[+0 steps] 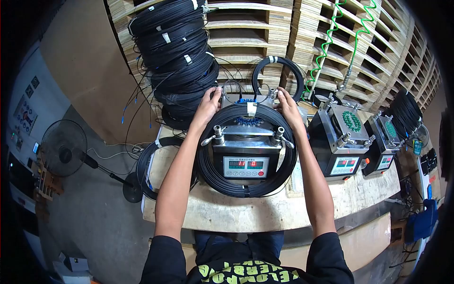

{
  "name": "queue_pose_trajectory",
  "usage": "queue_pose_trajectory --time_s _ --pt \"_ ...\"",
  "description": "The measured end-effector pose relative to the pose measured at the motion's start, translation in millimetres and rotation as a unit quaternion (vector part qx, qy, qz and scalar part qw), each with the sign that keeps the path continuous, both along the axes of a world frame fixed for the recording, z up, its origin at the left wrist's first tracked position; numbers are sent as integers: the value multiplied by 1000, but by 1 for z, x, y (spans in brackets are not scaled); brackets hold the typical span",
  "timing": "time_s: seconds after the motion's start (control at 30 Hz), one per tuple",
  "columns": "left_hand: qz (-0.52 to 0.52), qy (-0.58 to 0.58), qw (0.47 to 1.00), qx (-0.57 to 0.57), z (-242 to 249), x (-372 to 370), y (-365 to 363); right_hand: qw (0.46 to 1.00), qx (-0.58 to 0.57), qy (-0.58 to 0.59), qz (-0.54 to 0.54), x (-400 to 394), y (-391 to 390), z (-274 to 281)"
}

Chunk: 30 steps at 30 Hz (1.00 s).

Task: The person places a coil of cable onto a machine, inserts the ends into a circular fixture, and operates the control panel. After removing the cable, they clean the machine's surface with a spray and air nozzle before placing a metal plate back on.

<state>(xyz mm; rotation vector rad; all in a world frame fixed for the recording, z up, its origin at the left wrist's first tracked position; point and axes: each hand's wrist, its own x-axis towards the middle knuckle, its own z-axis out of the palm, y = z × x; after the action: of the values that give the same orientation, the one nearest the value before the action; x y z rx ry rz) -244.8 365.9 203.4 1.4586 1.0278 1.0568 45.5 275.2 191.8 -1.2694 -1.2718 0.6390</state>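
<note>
My left hand is at the far left corner of a metal-topped benchtop machine, its fingers curled in and what they hold hidden. My right hand is at the far right corner, its fingers closed beside a silver clamp post. In front, two more clamp posts with levers, a left post and a right post, rise from the top plate. A coil of black cable rings the machine's front, tied and tagged with a white label. Blue connectors sit on the top plate.
Tall stacked black cable coils stand at the left, with another coil behind. Two similar machines, a nearer one and a farther one, stand right on the wooden table. A fan stands left; green spiral hoses hang behind.
</note>
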Motion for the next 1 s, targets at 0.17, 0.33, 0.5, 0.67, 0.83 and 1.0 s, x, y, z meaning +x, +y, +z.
queue_pose_trajectory --time_s 0.17,0.33,0.5,0.67,0.83,1.0 --pt "0 -16 1000 22 2 3 -2 1000 19 6 -12 -4 -2 4" --pt "-16 -9 1000 11 -3 0 3 1000 4 -7 -22 -1 1 1" --pt "-17 -10 1000 -15 0 -1 -2 1000 -24 -12 -3 0 0 3" --pt "3 13 1000 -4 -2 -2 3 1000 -3 20 -3 -4 -2 4" --pt "-30 -33 999 1 7 2 -6 1000 21 -1 -21 -3 0 2" --pt "-44 -31 998 -14 5 2 -4 1000 13 4 -16 0 2 0"
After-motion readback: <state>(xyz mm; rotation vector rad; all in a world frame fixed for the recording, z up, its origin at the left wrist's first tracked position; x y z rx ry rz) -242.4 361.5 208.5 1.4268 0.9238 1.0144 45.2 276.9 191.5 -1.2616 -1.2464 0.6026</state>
